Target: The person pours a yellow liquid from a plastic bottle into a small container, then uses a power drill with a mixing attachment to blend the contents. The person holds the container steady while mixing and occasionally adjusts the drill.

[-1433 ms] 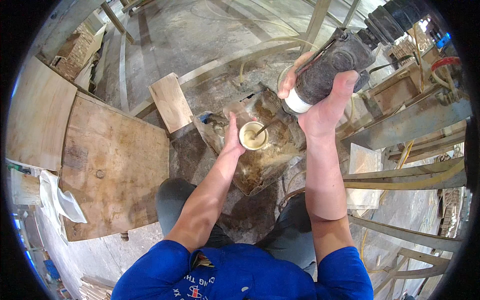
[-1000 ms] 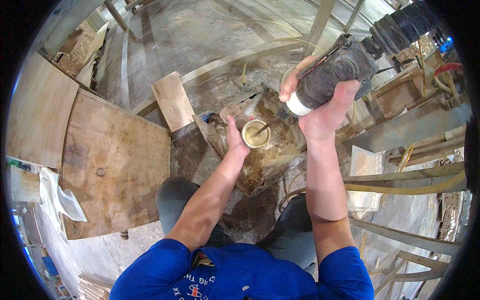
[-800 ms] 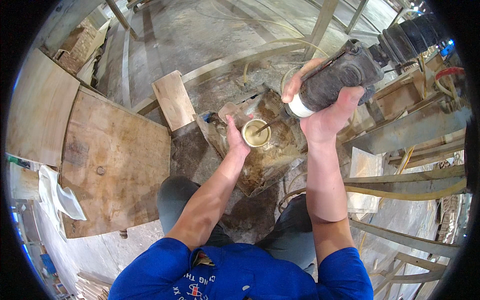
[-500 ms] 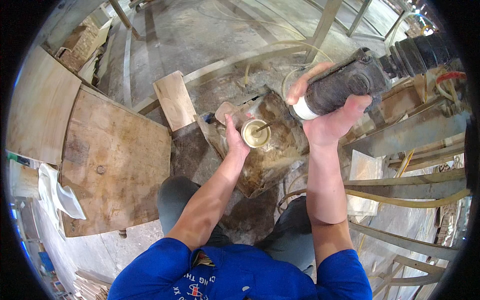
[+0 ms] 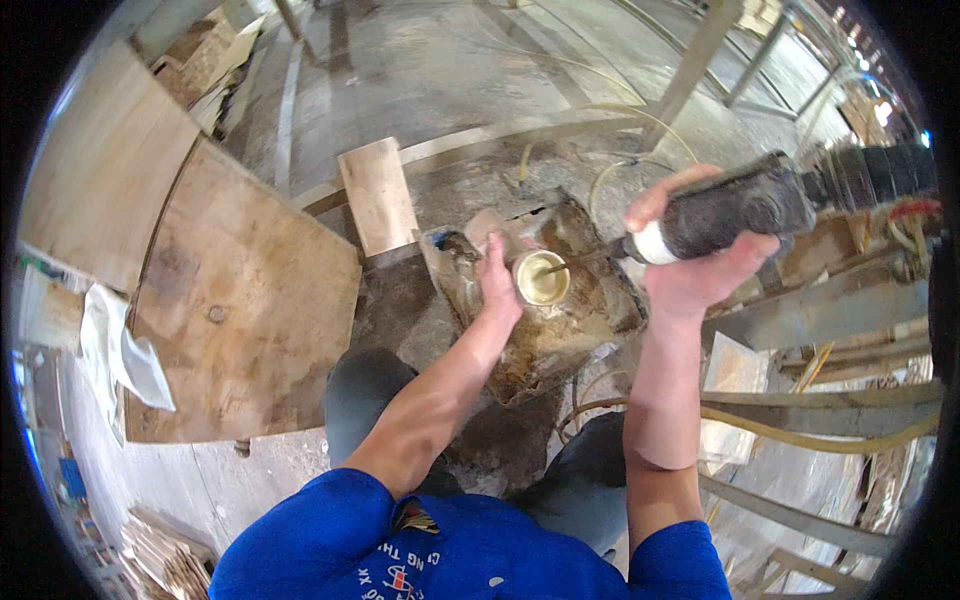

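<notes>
My left hand is closed around the side of a small round cup, its fingers pointing away from me. Cream-coloured paste fills part of the cup. My right hand grips a black power drill with a white collar, held sideways to the right of the cup. From the drill's nose a thin rod slants down to the left, its tip in the paste. Below the cup lies a crusted, stained tray on the floor.
A pale wooden board leans beyond the tray. To the left stands a large wooden panel with a white cloth at its edge. Metal rails and a yellow hose run along the right. Wood strips lie at lower left.
The whole view has shifted, placing things farther right. Relative to the cup, the drill has come slightly nearer me and rightward, and more of its rod shows. Both hands keep their holds.
</notes>
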Demonstrator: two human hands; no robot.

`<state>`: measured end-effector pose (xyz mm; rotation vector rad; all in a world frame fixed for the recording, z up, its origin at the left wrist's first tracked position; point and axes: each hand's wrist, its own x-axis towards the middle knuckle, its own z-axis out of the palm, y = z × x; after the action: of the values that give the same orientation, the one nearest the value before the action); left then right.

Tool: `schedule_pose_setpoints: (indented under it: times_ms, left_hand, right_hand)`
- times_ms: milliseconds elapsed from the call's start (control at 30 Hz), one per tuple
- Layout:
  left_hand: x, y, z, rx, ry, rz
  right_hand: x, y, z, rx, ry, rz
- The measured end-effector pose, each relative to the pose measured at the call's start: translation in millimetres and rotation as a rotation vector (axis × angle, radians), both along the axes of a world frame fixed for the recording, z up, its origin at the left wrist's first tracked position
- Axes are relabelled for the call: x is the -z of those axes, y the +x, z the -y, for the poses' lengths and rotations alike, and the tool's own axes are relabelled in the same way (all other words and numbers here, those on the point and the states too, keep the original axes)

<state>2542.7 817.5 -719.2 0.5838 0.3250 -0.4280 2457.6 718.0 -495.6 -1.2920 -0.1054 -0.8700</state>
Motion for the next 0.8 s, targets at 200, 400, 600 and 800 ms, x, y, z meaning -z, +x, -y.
schedule_pose_setpoints:
  times_ms: [200,400,600,800]
  left_hand:
    - [0.9,-8.9,8.2,-0.042,0.035,-0.101]
    - [5.4,-6.4,5.6,-0.089,0.018,-0.16]
    - [7.3,-6.2,2.0,0.003,0.066,-0.137]
    - [13.6,-6.5,5.0,-0.025,0.025,-0.145]
  right_hand:
    - [6.5,2.8,7.5,-0.096,0.114,-0.001]
    - [5.8,3.4,8.0,-0.091,0.202,0.0]
    - [8.0,5.8,11.4,-0.044,0.166,0.0]
    - [5.5,6.3,6.3,-0.038,0.124,-0.023]
